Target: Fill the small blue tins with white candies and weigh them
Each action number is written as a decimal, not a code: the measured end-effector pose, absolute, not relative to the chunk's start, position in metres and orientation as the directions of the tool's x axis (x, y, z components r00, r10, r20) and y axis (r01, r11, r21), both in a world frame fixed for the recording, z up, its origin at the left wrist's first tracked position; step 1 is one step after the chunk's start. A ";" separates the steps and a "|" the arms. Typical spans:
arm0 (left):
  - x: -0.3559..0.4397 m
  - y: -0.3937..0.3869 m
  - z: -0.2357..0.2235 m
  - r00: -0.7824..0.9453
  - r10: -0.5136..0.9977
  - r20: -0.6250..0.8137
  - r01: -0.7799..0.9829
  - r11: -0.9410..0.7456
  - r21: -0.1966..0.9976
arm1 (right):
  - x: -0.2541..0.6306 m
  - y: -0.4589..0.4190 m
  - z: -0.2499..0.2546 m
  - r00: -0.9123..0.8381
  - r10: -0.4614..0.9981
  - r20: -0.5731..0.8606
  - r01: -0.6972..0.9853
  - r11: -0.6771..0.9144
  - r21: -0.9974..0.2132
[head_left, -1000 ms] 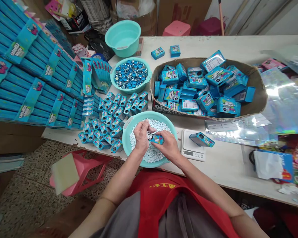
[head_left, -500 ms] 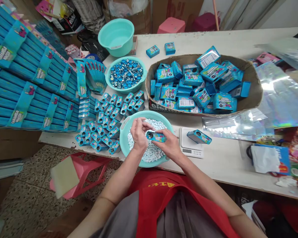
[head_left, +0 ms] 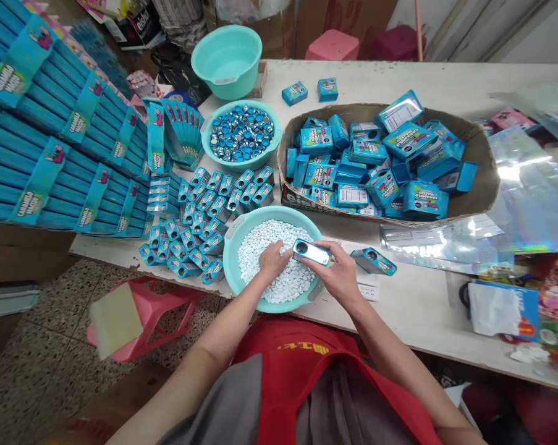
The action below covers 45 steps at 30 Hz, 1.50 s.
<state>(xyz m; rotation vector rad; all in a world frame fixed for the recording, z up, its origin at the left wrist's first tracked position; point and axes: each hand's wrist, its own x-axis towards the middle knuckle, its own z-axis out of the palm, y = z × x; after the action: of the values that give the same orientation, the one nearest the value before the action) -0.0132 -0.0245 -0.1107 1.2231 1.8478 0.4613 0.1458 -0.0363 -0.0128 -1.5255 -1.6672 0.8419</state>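
Blue box (head_left: pixel 317 254) pinched in right hand (head_left: pixel 342 272) grip; left hand (head_left: pixel 273 260) among white pellets (head_left: pixel 285 285), cannot tell whether spread.

Left hand (head_left: pixel 274 261) now among white pellets (head_left: pixel 285 289)

I note one head-worn camera, facing forward and steeply down across the desk (head_left: pixel 427 296), the wearer's red apron (head_left: pixel 301 361) nearest.

Right hand (head_left: pixel 338 271) holds blue box (head_left: pixel 314 253) above white pellets (head_left: pixel 288 284).
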 end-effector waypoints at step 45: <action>-0.006 -0.013 -0.003 -0.363 0.898 -0.247 -0.495 0.039 0.868 | 0.115 -0.034 -0.009 -0.228 0.973 0.025 0.613 0.163 -0.773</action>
<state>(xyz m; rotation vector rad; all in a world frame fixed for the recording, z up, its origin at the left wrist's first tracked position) -0.0064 -0.0130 -0.0032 0.4892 1.1780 1.5839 0.1153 -0.0341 -0.0087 -1.4980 -1.9131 0.8829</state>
